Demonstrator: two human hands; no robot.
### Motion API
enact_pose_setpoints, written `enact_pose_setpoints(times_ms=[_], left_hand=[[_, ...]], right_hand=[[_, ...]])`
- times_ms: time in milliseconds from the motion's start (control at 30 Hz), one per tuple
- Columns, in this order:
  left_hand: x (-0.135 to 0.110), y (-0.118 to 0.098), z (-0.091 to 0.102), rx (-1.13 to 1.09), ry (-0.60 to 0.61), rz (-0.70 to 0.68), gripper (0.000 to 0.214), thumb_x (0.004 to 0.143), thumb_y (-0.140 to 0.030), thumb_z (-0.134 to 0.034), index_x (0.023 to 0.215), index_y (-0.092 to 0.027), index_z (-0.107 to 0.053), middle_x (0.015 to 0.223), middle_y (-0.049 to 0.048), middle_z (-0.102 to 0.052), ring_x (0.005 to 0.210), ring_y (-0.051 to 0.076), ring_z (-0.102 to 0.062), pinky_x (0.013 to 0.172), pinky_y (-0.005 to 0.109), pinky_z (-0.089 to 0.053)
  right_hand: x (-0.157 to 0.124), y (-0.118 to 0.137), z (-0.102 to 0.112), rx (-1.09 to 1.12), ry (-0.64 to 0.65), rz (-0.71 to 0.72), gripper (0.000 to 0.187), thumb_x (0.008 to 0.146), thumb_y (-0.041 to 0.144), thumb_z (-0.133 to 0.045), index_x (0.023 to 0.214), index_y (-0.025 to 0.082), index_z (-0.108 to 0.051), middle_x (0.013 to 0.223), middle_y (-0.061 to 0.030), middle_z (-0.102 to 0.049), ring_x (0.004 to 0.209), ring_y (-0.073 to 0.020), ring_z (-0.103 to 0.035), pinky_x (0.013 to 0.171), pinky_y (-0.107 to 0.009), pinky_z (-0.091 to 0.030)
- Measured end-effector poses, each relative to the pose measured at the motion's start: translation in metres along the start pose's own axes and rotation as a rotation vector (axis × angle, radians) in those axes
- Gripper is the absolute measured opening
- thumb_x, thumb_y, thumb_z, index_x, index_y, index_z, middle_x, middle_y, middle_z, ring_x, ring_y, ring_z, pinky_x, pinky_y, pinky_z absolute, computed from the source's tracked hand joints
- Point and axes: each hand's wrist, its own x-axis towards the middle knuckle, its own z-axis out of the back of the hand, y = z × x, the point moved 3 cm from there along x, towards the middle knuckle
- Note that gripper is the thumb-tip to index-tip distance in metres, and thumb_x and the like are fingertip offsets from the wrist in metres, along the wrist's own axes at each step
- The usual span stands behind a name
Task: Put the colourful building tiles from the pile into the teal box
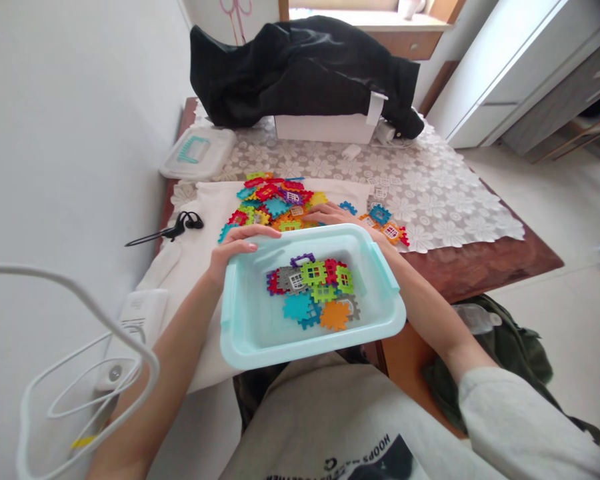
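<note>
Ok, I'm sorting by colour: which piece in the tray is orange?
The cog-edged piece near the front of the pale turquoise tray, the only orange one there, beside a teal piece.

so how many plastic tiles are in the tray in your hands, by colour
green tiles: 3
grey tiles: 2
red tiles: 2
purple tiles: 2
teal tiles: 2
orange tiles: 1
total: 12 showing in the pale blue plastic tray; more may be hidden beneath the overlaps
</note>
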Motion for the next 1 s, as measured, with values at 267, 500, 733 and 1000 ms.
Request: enact_pose_setpoints(times_ms=[267, 500, 733, 1000], left_hand=[[0.000, -0.002, -0.001, 0.012, 0.012, 0.002, 0.033, 0.067, -0.028, -0.080, 0.097, -0.020, -0.095, 0.101, 0.0094, -0.091, 0.077, 0.023, -0.077, 0.065, 0.027, -0.059], [-0.001, 0.001, -0.002, -0.029, 0.008, 0.034, 0.036, 0.068, -0.027, -0.082, 0.100, -0.019, -0.095, 0.101, 0.0093, -0.091, 0.076, 0.022, -0.077, 0.066, 0.026, -0.060], [-0.001, 0.000, -0.002, -0.039, 0.007, 0.028, 0.037, 0.066, -0.025, -0.080, 0.098, -0.017, -0.095, 0.096, 0.0094, -0.090, 0.074, 0.022, -0.078, 0.065, 0.025, -0.060], [0.000, 0.001, 0.001, 0.000, -0.002, 0.012, 0.037, 0.065, -0.026, -0.078, 0.097, -0.017, -0.094, 0.097, 0.0102, -0.090, 0.075, 0.023, -0.077, 0.064, 0.026, -0.058]], right_hand=[[0.000, -0.003, -0.010, -0.061, 0.006, 0.010, 0.046, 0.112, 0.040, -0.064, 0.157, 0.037, -0.069, 0.160, -0.0096, -0.065, 0.159, -0.0392, -0.051, 0.139, -0.068, -0.037], [0.007, -0.012, 0.004, -0.019, -0.223, 0.028, 0.050, 0.110, 0.052, -0.060, 0.154, 0.031, -0.071, 0.143, -0.0139, -0.067, 0.130, -0.0323, -0.068, 0.120, -0.052, -0.056], [0.000, 0.008, 0.040, 0.627, -0.429, 0.107, 0.063, 0.100, 0.084, -0.058, 0.127, 0.031, -0.077, 0.101, -0.0028, -0.065, 0.083, -0.0188, -0.059, 0.073, -0.033, -0.057], [-0.027, 0.069, 0.063, 0.714, -0.058, 0.493, 0.078, 0.085, 0.096, -0.073, 0.113, 0.025, -0.088, 0.104, -0.0063, -0.071, 0.088, -0.0186, -0.064, 0.080, -0.035, -0.057]])
